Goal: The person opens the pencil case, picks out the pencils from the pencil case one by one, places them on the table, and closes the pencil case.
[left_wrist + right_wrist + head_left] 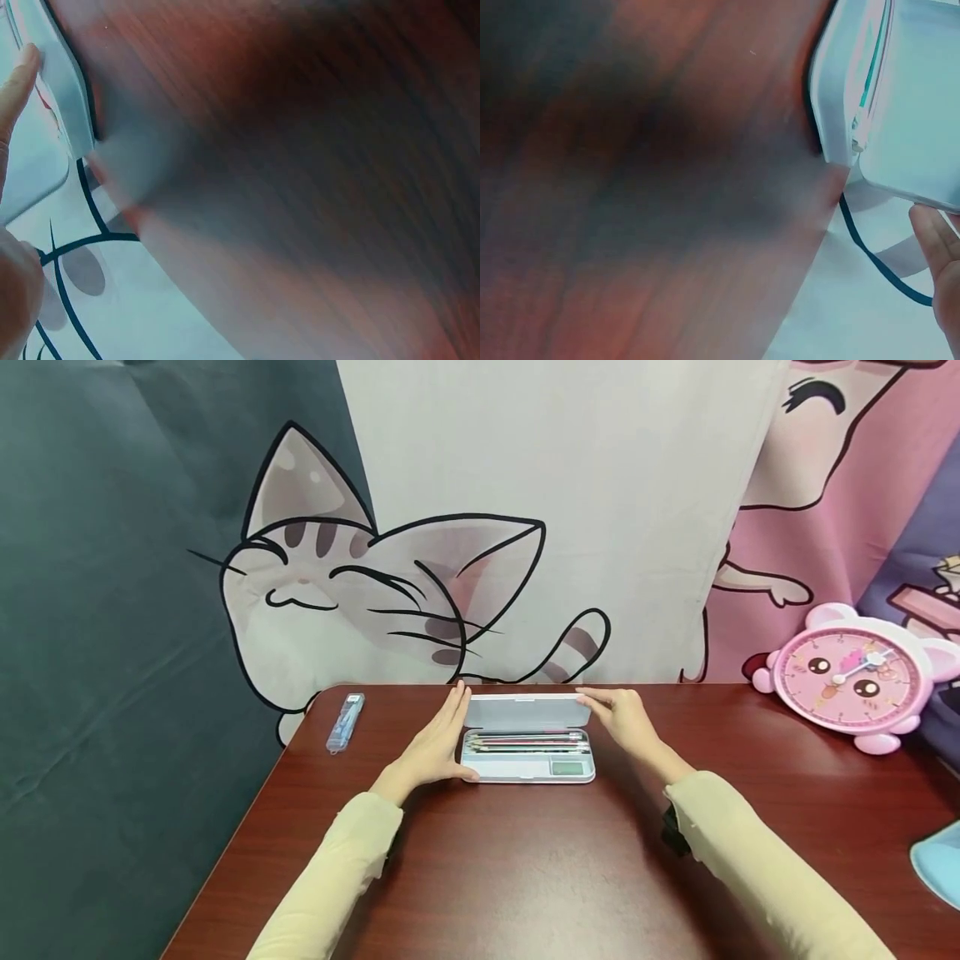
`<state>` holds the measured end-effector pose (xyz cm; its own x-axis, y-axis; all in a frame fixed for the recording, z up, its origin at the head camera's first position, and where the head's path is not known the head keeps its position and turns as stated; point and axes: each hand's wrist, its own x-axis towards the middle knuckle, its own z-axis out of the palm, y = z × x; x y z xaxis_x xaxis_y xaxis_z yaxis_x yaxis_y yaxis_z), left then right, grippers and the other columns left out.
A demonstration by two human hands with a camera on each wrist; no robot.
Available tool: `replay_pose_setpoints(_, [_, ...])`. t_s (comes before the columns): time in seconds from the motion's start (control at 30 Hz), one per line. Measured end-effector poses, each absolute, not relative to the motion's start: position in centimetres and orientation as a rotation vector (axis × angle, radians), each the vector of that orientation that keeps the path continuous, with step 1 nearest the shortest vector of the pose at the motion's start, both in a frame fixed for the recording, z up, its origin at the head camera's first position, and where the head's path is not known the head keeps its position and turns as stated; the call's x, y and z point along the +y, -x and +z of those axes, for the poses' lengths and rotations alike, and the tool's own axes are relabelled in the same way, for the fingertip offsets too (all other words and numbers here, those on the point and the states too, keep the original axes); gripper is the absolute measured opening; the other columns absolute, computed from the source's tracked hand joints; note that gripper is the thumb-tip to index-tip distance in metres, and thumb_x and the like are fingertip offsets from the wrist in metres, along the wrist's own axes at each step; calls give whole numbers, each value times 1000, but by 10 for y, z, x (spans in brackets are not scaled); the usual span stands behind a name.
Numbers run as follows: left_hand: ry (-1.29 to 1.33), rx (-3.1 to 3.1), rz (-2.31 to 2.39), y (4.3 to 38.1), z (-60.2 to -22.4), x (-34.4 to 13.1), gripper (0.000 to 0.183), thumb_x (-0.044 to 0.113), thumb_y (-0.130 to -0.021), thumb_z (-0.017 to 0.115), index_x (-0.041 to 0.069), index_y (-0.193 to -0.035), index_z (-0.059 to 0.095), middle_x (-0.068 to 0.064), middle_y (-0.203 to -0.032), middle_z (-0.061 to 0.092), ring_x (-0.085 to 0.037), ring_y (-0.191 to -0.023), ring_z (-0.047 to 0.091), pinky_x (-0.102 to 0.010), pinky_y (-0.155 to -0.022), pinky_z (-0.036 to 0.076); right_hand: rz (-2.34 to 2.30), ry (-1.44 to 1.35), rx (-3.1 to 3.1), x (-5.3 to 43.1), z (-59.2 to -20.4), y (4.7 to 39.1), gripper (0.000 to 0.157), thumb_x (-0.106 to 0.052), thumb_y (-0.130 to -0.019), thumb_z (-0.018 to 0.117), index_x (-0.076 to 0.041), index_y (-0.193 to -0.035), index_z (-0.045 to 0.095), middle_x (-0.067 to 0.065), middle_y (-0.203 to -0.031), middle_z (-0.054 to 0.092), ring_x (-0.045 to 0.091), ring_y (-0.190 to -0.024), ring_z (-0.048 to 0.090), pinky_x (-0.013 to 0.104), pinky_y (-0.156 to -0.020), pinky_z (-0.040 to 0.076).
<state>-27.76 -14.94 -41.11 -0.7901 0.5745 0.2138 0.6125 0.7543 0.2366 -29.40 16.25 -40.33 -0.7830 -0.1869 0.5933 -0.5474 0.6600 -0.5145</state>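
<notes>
Pencil case [517, 769] sits at the far middle of the table [525, 868], lid [527, 713] raised along its far side. Right hand [626, 718] pinches the lid's far right corner, thumb against fingertips. Left hand [433, 742] grips nothing: fingers extended along the left end, thumb touching the near left rim.

Inside: pencils [525, 742] lying left-right in the far part, green block [567, 768] in the near right compartment.

Around it: translucent blue box [346, 723] to the left, well apart, near the table's left edge. Pink clock [847, 681] at far right, past the right hand. Cat-print backdrop [637, 527] right behind the far table edge.

Visibility: left hand covers part of the case's left end. Light blue item [939, 864] at right is cut off by the frame, can't identify. Dark object [676, 832] under the right cuff is mostly hidden by the sleeve. Both wrist views catch only one end of the case plus partial fingers; the tabletop there is blurred. Pencil count unreadable.
</notes>
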Motion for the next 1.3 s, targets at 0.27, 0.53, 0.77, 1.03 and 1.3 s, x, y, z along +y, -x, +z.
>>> replay_pose_setpoints(0.27, [986,-2857,-309,283,-411,-145,135,55,-55,80,-6,-144,-2,-20,-153,-7,-28,-142,-4,-39,-115,13,935,-477,-2606,157,-399,306,42,-16,-91,55,0,-129,49,24,-113,61,27,-82,58,39,-75,46])
replay_pose_setpoints(0.53, [995,-3102,-449,291,-407,-145,126,48,-62,80,-5,-144,-1,-19,-153,-5,-29,-142,-1,-40,-114,14,964,-480,-2550,153,-408,292,53,-11,-83,66,-1,-130,45,22,-125,45,35,-117,46,50,-94,39])
replay_pose_setpoints(0.77, [940,-3376,-550,295,-401,-138,115,37,-72,75,-6,-144,-5,-20,-152,-10,-27,-142,-4,-39,-114,14,854,-700,-2637,149,-420,284,29,-11,-77,72,-1,-102,63,13,-98,56,28,-88,57,39,-73,46])
replay_pose_setpoints(1.03, [750,-3571,-249,302,-395,-128,111,46,-73,71,0,-146,1,-14,-154,-3,-22,-143,3,-36,-114,17,616,-966,-2717,135,-428,284,21,-13,-79,70,-4,-97,68,6,-94,63,19,-85,62,37,-75,49])
replay_pose_setpoints(1.3, [709,-3593,-139,302,-394,-122,107,47,-72,72,2,-146,9,-11,-155,2,-22,-142,9,-35,-113,21,494,-1012,-2661,129,-430,284,10,-8,-77,70,-7,-87,70,2,-82,61,15,-77,60,29,-67,48])
